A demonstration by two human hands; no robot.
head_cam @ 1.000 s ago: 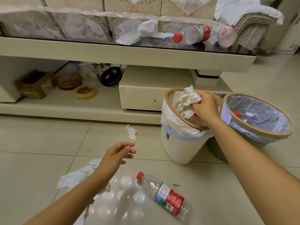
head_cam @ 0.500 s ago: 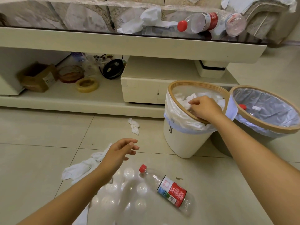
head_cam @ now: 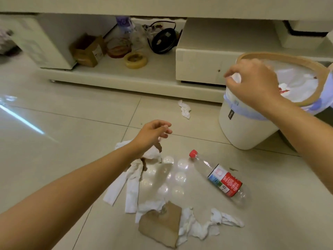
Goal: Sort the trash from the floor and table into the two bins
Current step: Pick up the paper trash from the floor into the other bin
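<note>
On the tiled floor, at six o'clock of the view, lies a scatter of trash: a long run of white tissue, a torn brown cardboard piece resting on crumpled tissue, and, toward four o'clock, a clear plastic bottle lying on its side, red cap pointing to ten o'clock, label red and blue. A small tissue wad lies apart at twelve o'clock of the bottle, near the base of the low cabinet. The white bin stands at two o'clock, lined with a white bag, tan rim on top; white paper is visible inside it. The right hand hangs over the bin's near rim, fingers loosely curled and drooping, holding nothing that can be seen. The left hand hovers above the upper end of the long tissue, fingers relaxed and slightly spread, gripping nothing; whether it touches the tissue cannot be told. On the cabinet's lower shelf sit a cardboard box, a tape roll and a black round device.
</note>
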